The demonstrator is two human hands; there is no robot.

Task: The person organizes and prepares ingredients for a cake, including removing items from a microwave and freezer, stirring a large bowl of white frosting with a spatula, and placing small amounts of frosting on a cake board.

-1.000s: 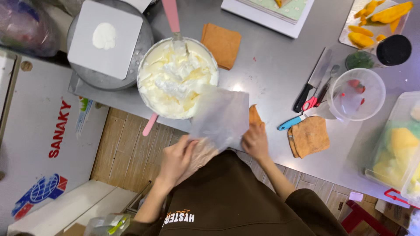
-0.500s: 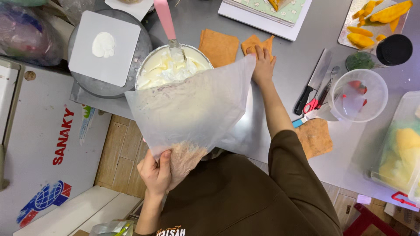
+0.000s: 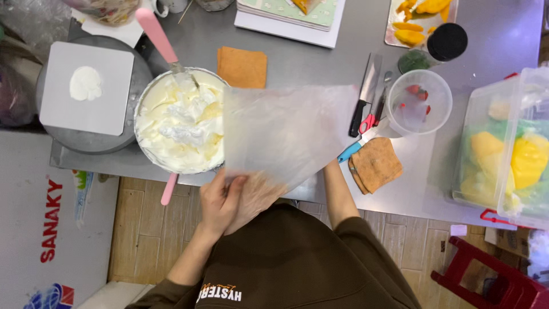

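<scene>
Cream bowl: left of centre, pink-handled spatula inside.
Left hand: fingers closed on narrow near end of piping bag.
Piping bag: translucent, cone-shaped, spread flat over table edge, centre.
Right hand: hidden behind bag; grip cannot tell.
Change: bag previously draped over bowl, right arm stretched far; now shifted right, arm pulled near.

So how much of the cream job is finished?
Done: white cream fills the round metal bowl, and a dab sits on the square white board. In hand: the left hand holds an empty translucent plastic piping bag. Left: no cream is in the bag yet.
</scene>
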